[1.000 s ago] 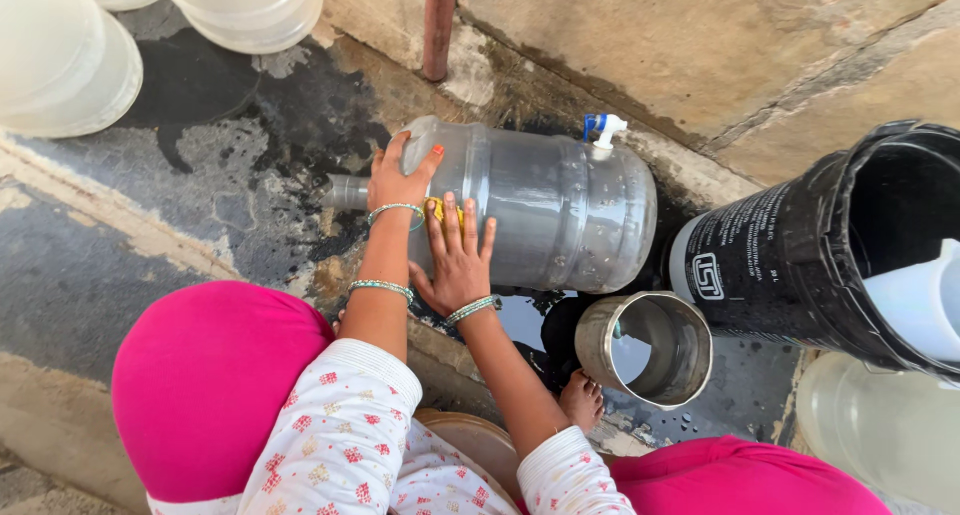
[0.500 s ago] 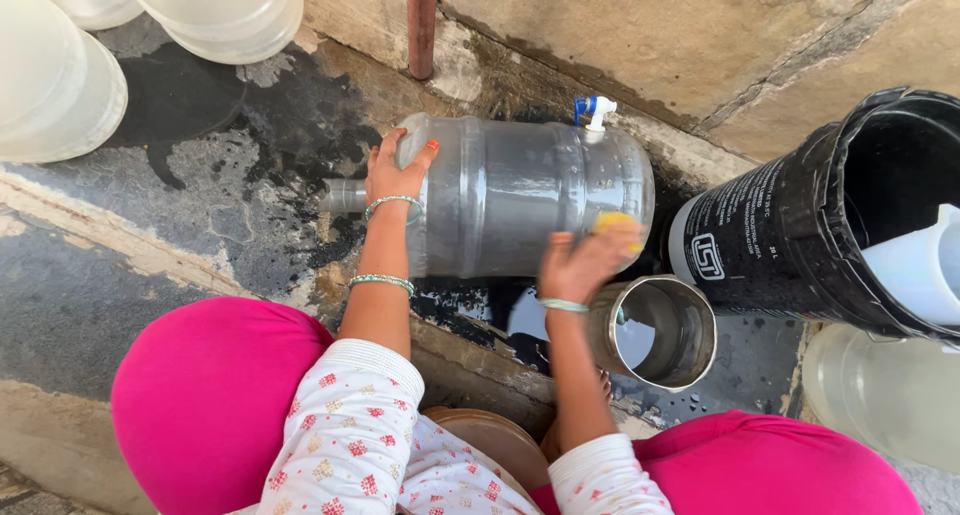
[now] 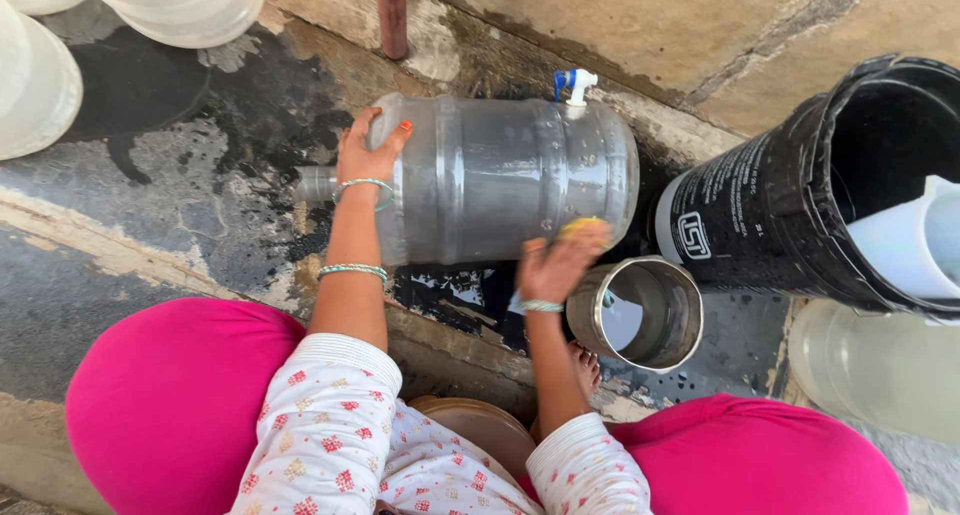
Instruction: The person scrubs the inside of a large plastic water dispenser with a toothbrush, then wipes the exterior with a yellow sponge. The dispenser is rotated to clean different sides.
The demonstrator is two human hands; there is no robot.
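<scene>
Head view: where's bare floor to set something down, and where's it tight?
Free: the wet floor left of the water jug, bordered by white containers above and the pink knee below. Crowded: right side, where the right hand, steel pot, black bucket and jug base pack together.
</scene>
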